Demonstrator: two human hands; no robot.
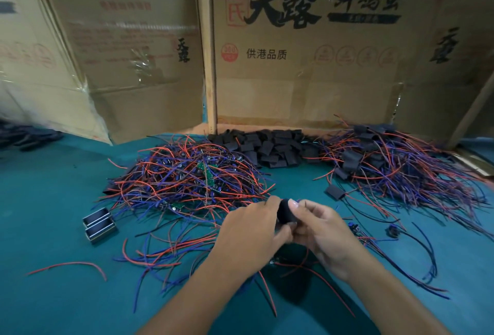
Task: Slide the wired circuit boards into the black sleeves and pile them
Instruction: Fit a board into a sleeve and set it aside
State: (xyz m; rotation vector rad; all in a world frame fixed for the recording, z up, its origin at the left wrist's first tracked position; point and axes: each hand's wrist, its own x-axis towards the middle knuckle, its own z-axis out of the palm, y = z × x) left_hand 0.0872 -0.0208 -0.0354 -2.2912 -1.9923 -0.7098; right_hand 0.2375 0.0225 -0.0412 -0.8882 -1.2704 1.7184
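Both hands meet above the green table (pixel 53 268). My right hand (pixel 320 233) pinches a black sleeve (pixel 285 211) between thumb and fingers. My left hand (pixel 254 230) grips the sleeve's left side, and red and blue wires trail down below the hands. Whether a board sits inside the sleeve is hidden. A heap of wired circuit boards (pixel 187 177) lies at the left. Empty black sleeves (pixel 267 147) are heaped at the back centre. At the right sits the pile of sleeved boards (pixel 387 163) with wires fanning out.
Cardboard boxes (pixel 307 67) wall off the back of the table. Two small metal-edged boxes (pixel 99 225) lie at the left. Loose wires (pixel 66 266) are scattered on the cloth. One sleeved board (pixel 334 191) lies apart near the right pile.
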